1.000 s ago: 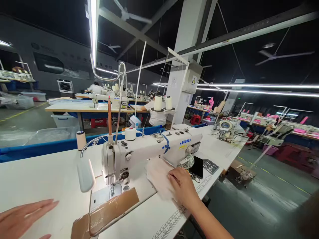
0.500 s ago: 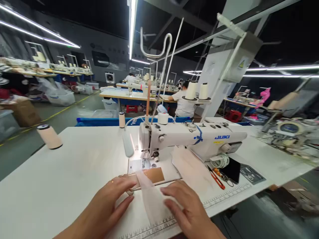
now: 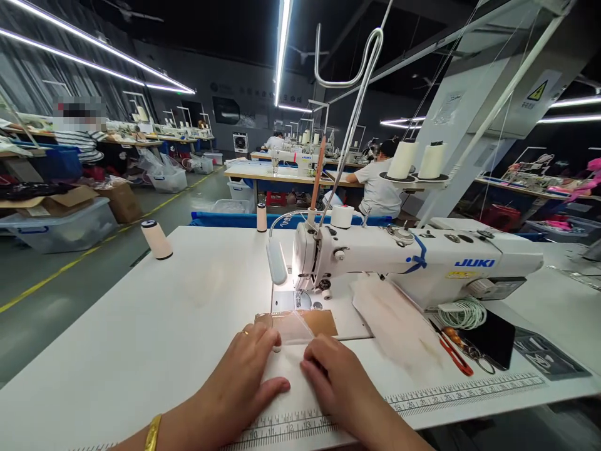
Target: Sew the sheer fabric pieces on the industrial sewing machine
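Note:
A sheer whitish fabric piece (image 3: 290,328) lies partly over a brown patch (image 3: 323,322) on the sewing machine bed, just in front of the needle plate (image 3: 284,300). My left hand (image 3: 251,376) rests at its left edge, thumb spread away from the fingers. At the fabric's right edge, my right hand (image 3: 335,376) has its fingers curled and pinched on it; the fingertips are partly hidden. The white sewing machine (image 3: 370,250) stands just beyond both hands, its lamp lit by the needle.
Thread cones (image 3: 157,240) stand at the table's left. Right of the bed lie a pale fabric piece (image 3: 394,326), orange-handled snips (image 3: 455,356), a coiled cable (image 3: 462,313) and a black phone (image 3: 491,338). A ruler strip (image 3: 422,401) runs along the front edge. Other people sit at machines behind.
The sheer fabric hung toward the front edge between my hands; now it lies across the brown patch. My right hand has closed from loosely spread fingers. The view has swung left.

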Motion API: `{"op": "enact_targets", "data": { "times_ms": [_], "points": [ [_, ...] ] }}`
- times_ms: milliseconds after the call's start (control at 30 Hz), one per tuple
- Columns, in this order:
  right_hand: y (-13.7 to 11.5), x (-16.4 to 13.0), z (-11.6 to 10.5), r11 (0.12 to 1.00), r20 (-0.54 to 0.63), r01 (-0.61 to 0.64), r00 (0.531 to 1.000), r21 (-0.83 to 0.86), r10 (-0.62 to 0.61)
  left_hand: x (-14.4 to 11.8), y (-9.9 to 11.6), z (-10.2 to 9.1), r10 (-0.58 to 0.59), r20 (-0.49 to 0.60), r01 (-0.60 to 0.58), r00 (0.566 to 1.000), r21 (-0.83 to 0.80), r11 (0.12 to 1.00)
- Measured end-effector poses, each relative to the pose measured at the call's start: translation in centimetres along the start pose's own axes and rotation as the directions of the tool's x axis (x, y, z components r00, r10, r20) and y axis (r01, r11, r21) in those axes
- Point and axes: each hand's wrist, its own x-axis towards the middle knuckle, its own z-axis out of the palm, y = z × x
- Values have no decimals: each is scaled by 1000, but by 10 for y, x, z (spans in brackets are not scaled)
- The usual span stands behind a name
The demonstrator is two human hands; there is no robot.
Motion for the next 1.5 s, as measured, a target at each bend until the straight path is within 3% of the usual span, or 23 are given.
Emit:
{"op": "enact_targets", "data": {
  "times_ms": [167, 300, 467, 600, 700, 833, 933, 1033, 1100, 1200, 1300, 1400, 1500],
  "points": [
    [3, 0, -23, 941, 3, -291, 956, 173, 295, -6, -13, -30, -98, 125, 96, 987, 29, 995],
    [-1, -8, -25, 922, 81, -367, 930, 122, 359, 16, -8, -54, -165, 202, 157, 965, 58, 986],
    [-1, -10, -21, 943, 94, -331, 940, 30, 327, 59, 11, -38, -134, 185, 144, 974, -40, 989],
    [15, -13, -45, 977, 75, -198, 976, -79, 204, 70, 15, -21, -73, 207, 106, 976, -154, 982],
    [13, -6, -63, 992, 13, -56, 998, -116, 58, 68, 13, -17, -66, 240, 137, 969, -294, 946],
    [-8, 21, -57, 995, 58, 94, 994, 36, -96, 66, 12, -18, -29, 240, 138, 970, -451, 882],
    [-12, 44, -46, 963, 193, -67, 981, 262, 16, 63, 11, -25, 49, 331, 177, 942, -618, 766],
    [-3, 59, -43, 753, 461, -311, 888, 580, 12, 59, 9, -34, 106, 460, 291, 882, -706, 646],
    [7, 63, -44, 659, 515, -367, 856, 657, -36, 58, 6, -35, 124, 454, 274, 882, -709, 650],
    [19, 61, -40, 713, 442, -334, 896, 617, 37, 60, 1, -27, 27, 364, 235, 931, -653, 720],
    [24, 56, -34, 787, 354, -285, 931, 547, 91, 63, -3, -16, -118, 325, 308, 938, -628, 714],
    [21, 54, -29, 760, 313, -272, 945, 591, 95, 65, -4, -13, -122, 332, 322, 935, -655, 684],
    [14, 55, -26, 777, 268, -264, 955, 572, 128, 65, -2, -14, -95, 339, 302, 936, -632, 714]
  ]
}}
